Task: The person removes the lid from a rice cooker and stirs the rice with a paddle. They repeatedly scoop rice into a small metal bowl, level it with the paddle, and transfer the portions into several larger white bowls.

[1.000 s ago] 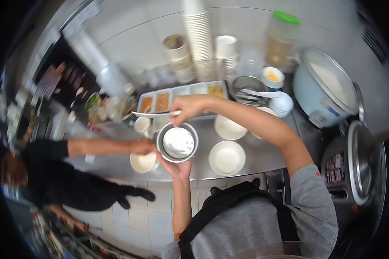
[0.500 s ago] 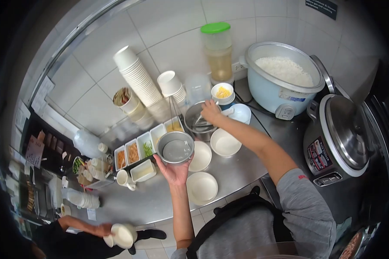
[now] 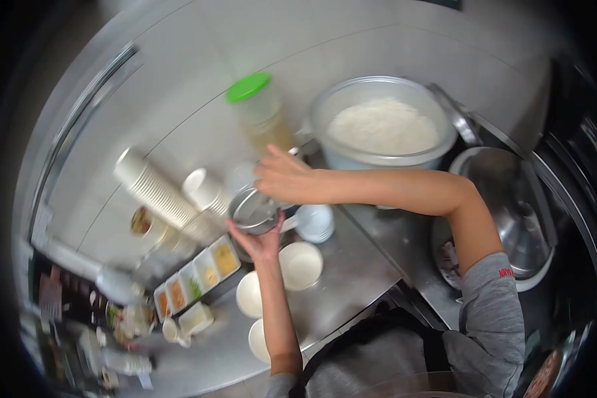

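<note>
The left hand (image 3: 264,247) grips the metal bowl (image 3: 240,213) from below; the right hand (image 3: 290,179) (grip too blurred to tell) is at its rim

Left hand (image 3: 261,245) cupped upward; right elbow (image 3: 467,189) bent, right hand (image 3: 286,178) curled nearby.

My sleeve (image 3: 487,292) is plain grey with red lettering, and my apron (image 3: 358,331) is black. At the far side I see a bright green lid (image 3: 249,87), a pale blue cooker (image 3: 351,161) and white rice (image 3: 383,126). On the left, orange, green and yellow fillings (image 3: 194,287) show against white trays (image 3: 205,292). My pan (image 3: 253,215) is silver-grey; the near bowls (image 3: 300,265) are off-white.
</note>
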The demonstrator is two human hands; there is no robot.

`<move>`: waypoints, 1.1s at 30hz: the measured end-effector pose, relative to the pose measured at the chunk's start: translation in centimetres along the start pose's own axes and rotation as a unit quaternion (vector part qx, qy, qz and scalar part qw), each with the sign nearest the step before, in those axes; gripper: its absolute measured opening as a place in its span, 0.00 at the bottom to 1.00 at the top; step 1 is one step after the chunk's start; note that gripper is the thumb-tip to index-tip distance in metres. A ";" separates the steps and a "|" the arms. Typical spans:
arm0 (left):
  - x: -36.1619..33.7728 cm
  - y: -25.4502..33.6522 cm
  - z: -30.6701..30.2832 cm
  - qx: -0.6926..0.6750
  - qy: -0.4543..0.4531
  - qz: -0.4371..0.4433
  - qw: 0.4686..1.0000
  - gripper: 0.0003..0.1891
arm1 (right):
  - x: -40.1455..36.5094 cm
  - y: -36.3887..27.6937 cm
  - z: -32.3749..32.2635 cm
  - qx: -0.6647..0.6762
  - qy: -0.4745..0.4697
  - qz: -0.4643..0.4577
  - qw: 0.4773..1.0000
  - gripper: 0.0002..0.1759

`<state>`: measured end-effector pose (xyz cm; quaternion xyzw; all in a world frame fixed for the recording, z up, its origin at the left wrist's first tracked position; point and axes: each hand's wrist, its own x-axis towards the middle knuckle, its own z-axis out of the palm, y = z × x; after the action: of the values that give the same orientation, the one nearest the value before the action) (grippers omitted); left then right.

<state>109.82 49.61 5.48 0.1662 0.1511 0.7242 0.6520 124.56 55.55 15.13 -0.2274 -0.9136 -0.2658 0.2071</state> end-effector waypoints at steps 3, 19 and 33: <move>2.1 -3.9 3.7 -0.080 -0.050 -0.022 0.995 0.41 | -2.3 5.5 -5.6 0.103 -0.091 0.114 0.984 0.04; 3.5 -14.3 7.5 -0.174 -0.201 -0.120 0.956 0.46 | -25.4 33.4 7.8 -0.306 -0.312 0.369 0.820 0.11; 4.2 -14.2 5.9 -0.282 -0.051 -0.165 0.944 0.50 | -22.2 21.0 5.2 -0.163 -0.256 0.177 0.936 0.02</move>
<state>124.74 55.27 4.79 -0.0148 -0.0678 0.6100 0.7894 152.25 67.63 8.20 -0.4765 -0.8247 -0.3032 -0.0297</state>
